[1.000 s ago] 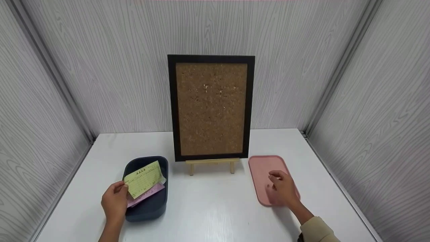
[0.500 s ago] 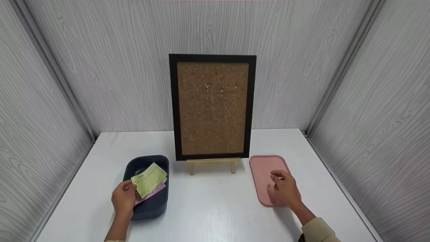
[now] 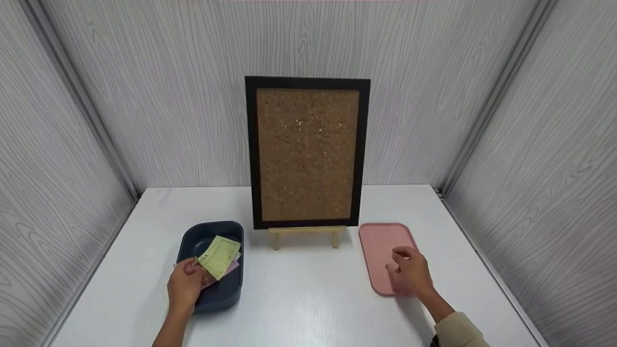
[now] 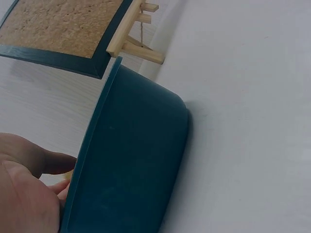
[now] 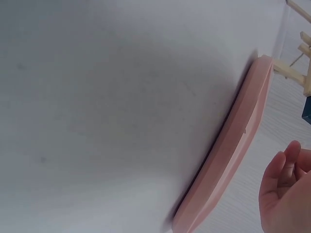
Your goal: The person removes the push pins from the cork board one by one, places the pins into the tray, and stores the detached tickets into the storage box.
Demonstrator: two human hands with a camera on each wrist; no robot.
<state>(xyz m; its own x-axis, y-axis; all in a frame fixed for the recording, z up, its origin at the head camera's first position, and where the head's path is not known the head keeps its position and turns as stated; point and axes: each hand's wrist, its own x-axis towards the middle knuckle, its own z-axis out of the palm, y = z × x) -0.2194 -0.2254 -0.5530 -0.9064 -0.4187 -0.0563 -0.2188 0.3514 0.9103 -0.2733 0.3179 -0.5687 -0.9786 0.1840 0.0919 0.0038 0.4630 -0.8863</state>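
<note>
In the head view my left hand [image 3: 184, 284] pinches the edge of a yellow paper note [image 3: 219, 258] with printed or written lines. The note is held over a dark blue bin [image 3: 218, 304], which also has a pink slip [image 3: 232, 266] in it. From the left wrist, the bin's outer wall [image 4: 131, 145] hides most of the fingers and the papers. My right hand [image 3: 413, 272] hovers over a pink tray [image 3: 381, 236], its fingers loosely curled, with nothing visible between them. A small dark spot lies on the tray below the fingertips; its kind is unclear.
A cork board [image 3: 308, 154] in a black frame stands on a small wooden easel [image 3: 306, 229] at the back centre, between bin and tray. A white table [image 3: 299, 299] lies below. Wood-grain panels enclose the back and both sides.
My left hand has moved right and further over the bin with the yellow note, which now tilts more steeply. The right hand has barely moved. The view has shifted slightly.
</note>
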